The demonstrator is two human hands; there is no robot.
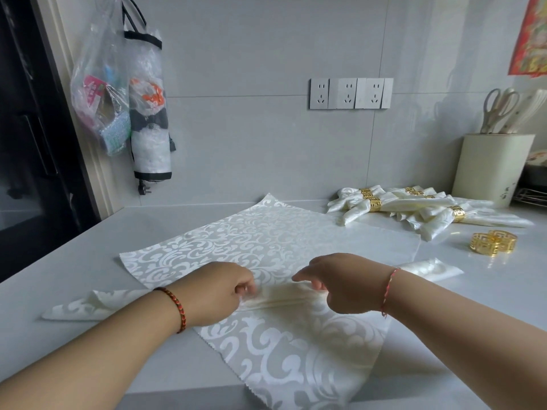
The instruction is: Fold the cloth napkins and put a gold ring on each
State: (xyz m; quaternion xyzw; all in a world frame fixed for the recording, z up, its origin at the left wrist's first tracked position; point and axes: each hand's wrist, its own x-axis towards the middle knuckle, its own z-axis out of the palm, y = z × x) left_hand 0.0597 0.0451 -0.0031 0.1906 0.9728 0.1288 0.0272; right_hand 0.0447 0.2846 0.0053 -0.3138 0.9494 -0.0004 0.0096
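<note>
Pleating a patterned cloth napkin (266, 241) spread on the grey counter (88, 261), seen from the head camera: the left hand (219, 291) and right hand (343, 282), fingers curled, pinch a gathered ridge at its middle. Folding seems underway; next likely more pleats, then a loose gold ring (485, 243) from the right.

Two bare arms with string bracelets

The left wrist wears a braided red-and-black cord bracelet (177, 309). The right wrist wears a thin red thread bracelet (387, 290).
</note>
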